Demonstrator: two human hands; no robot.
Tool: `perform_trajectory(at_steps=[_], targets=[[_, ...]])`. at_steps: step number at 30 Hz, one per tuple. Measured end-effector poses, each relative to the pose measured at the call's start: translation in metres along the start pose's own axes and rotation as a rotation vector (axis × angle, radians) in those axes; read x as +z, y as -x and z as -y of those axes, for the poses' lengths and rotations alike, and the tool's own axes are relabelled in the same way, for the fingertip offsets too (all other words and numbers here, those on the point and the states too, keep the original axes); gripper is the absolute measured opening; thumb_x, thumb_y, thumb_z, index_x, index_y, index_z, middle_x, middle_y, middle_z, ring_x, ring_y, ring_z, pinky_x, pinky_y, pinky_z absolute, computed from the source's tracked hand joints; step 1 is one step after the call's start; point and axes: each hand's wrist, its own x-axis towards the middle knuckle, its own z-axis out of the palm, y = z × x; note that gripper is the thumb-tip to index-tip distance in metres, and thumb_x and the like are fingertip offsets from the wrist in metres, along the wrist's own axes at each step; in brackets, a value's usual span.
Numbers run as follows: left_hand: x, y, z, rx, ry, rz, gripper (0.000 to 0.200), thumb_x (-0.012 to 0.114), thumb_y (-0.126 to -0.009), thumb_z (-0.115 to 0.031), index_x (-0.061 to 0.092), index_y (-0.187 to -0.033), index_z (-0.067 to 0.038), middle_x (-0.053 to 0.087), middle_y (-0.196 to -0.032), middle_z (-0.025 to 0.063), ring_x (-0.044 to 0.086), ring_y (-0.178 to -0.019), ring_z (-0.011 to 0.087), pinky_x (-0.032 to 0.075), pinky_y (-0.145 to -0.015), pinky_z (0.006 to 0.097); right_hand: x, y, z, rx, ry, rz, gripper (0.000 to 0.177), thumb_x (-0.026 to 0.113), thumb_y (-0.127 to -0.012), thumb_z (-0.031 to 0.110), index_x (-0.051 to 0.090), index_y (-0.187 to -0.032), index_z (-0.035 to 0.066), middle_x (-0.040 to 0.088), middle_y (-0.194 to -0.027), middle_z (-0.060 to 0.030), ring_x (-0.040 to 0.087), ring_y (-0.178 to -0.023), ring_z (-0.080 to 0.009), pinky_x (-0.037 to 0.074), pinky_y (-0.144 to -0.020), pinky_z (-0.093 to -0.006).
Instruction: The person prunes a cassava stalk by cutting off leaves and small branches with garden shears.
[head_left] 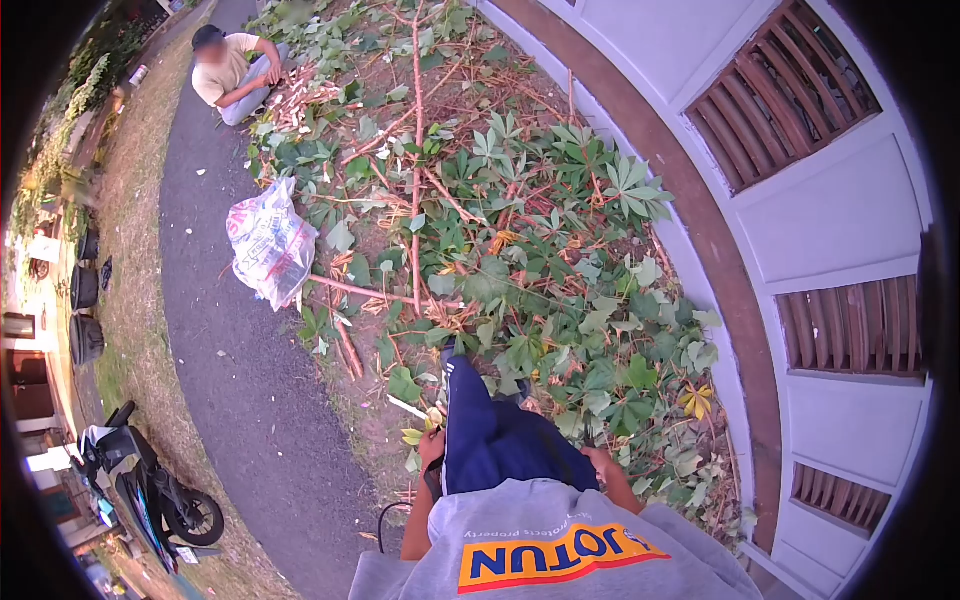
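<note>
My left hand (432, 448) is low, beside the left side of my dark blue trousers (490, 430), with its fingers curled. A short pale stick (407, 408) and yellow-green leaves lie just beyond it; what the hand holds is too small to tell. On the other side of the trousers, my right hand (598, 461) is closed next to green leaves, near a small dark shape that I cannot make out. Cut leafy branches (490, 280) cover the ground ahead, with a long bare reddish stem (417, 170) across them.
A filled white plastic bag (272, 240) stands at the edge of the asphalt path (240, 350). A person (232, 75) sits at the upper left beside a pile of short cut pieces (300, 100). A motorcycle (150, 480) is at lower left, and a louvred wall (840, 220) curves along the right.
</note>
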Motion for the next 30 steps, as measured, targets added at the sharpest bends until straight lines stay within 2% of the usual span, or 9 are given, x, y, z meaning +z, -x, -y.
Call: perform_trajectory(at_steps=[2,5,8,13,18,23,25,26,30], targets=[[0.0,-0.027,0.017,0.034,-0.1,-0.015,0.05,0.069,-0.079,-0.037,0.067,-0.11,0.002,0.07,-0.094,0.0206,0.069,-0.09,0.0301,0.051,-0.082,0.0377,0.011,0.015,0.016,0.031,0.026,-0.093,0.028,0.067,-0.077,0.034,0.074,-0.093,0.012,0.067,-0.077,-0.0007,0.062,-0.064,-0.0144,0.044,-0.051,-0.0306],[-0.026,-0.04,-0.024,0.033,-0.129,0.05,0.036,0.067,-0.083,-0.027,0.07,-0.106,0.0,0.072,-0.093,0.0194,0.07,-0.091,0.0293,0.053,-0.08,0.0369,0.028,0.044,0.048,0.045,0.011,-0.08,0.027,0.067,-0.078,0.032,0.075,-0.096,0.013,0.068,-0.081,-0.001,0.064,-0.071,-0.0158,0.047,-0.057,-0.0345],[-0.054,-0.067,-0.073,-0.027,-0.038,0.149,0.033,0.066,-0.084,-0.022,0.07,-0.106,0.002,0.072,-0.087,0.0162,0.069,-0.08,0.0232,0.053,-0.072,0.0339,0.05,-0.023,0.016,-0.095,-0.042,-0.157,0.04,0.072,-0.075,0.041,0.071,-0.089,0.004,0.065,-0.072,-0.0058,0.061,-0.055,-0.0175,0.047,-0.049,-0.0341],[-0.087,-0.152,-0.123,0.021,0.126,0.129,0.03,0.066,-0.084,-0.016,0.068,-0.104,0.006,0.068,-0.08,0.0098,0.064,-0.069,0.0155,0.051,-0.063,0.0288,0.09,-0.016,0.041,-0.016,-0.134,-0.104,0.042,0.073,-0.075,0.039,0.07,-0.088,-0.001,0.066,-0.074,-0.0111,0.063,-0.058,-0.0211,0.05,-0.055,-0.0354],[-0.129,-0.209,-0.211,0.139,0.365,0.187,0.029,0.061,-0.084,-0.01,0.063,-0.107,0.007,0.068,-0.076,0.0119,0.065,-0.065,0.0177,0.051,-0.06,0.0292,0.107,-0.02,0.049,-0.233,0.153,-0.216,0.035,0.061,-0.085,0.035,0.068,-0.11,0.011,0.069,-0.094,-0.0182,0.068,-0.086,-0.0285,0.051,-0.076,-0.0379],[-0.138,-0.252,-0.231,0.122,0.392,0.159,0.028,0.06,-0.084,-0.006,0.061,-0.108,0.007,0.066,-0.074,0.0114,0.064,-0.063,0.0176,0.052,-0.057,0.0297,0.119,0.011,0.086,-0.256,0.337,-0.191,0.033,0.056,-0.089,0.032,0.068,-0.114,0.013,0.07,-0.096,-0.0181,0.069,-0.089,-0.0254,0.051,-0.08,-0.0358],[-0.137,-0.244,-0.238,0.113,0.445,0.191,0.028,0.062,-0.082,-0.003,0.061,-0.108,0.007,0.065,-0.074,0.0099,0.063,-0.061,0.0168,0.052,-0.052,0.0295,0.124,0.005,0.085,0.054,-0.178,-0.177,0.029,0.054,-0.091,0.029,0.067,-0.113,0.015,0.07,-0.094,-0.0158,0.067,-0.088,-0.0222,0.049,-0.081,-0.0336],[-0.138,-0.239,-0.24,0.047,0.41,0.232,0.027,0.064,-0.079,-0.003,0.064,-0.104,0.005,0.065,-0.075,0.0084,0.062,-0.059,0.0164,0.052,-0.049,0.0297,0.127,0.004,0.083,0.051,-0.184,-0.18,0.029,0.054,-0.091,0.029,0.067,-0.113,0.015,0.07,-0.094,-0.0158,0.067,-0.088,-0.0222,0.049,-0.081,-0.0336],[-0.117,-0.234,-0.203,0.067,0.192,0.228,0.024,0.067,-0.078,-0.007,0.066,-0.1,0.003,0.065,-0.074,0.0076,0.061,-0.056,0.0164,0.053,-0.048,0.0297,0.125,-0.015,0.062,-0.273,0.132,-0.166,0.027,0.053,-0.092,0.028,0.065,-0.112,0.014,0.069,-0.096,-0.0133,0.065,-0.09,-0.0214,0.048,-0.083,-0.0335]])
